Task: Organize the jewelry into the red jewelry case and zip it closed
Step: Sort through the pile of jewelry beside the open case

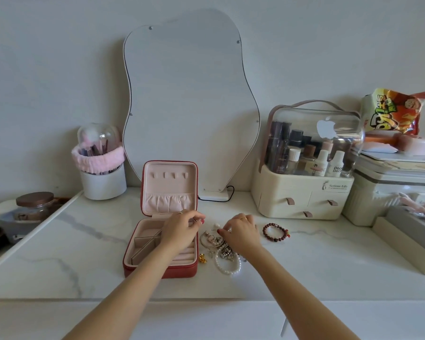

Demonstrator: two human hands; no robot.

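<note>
Red zip-around jewelry case (182,271) with its pale pink lining sits open on the white marble-look tabletop (84,241), lid propped upright just in front of the wavy-edged mirror (189,99). My left hand (182,229) hovers over its back right corner, fingertips pinched on what looks like a small ring, though it is too tiny to be sure. My right hand (241,231) is curled over the tangled heap of silver chains and charms (219,244) just beside the case, fingertips nipping at a small piece I cannot make out. A white pearl bracelet (227,265) lies near the heap, a dark red beaded bracelet (276,232) further right. I judge sorting has barely begun: the compartments look empty. Next I should seat this piece in the ring rolls, then untangle the chains gently.
</note>
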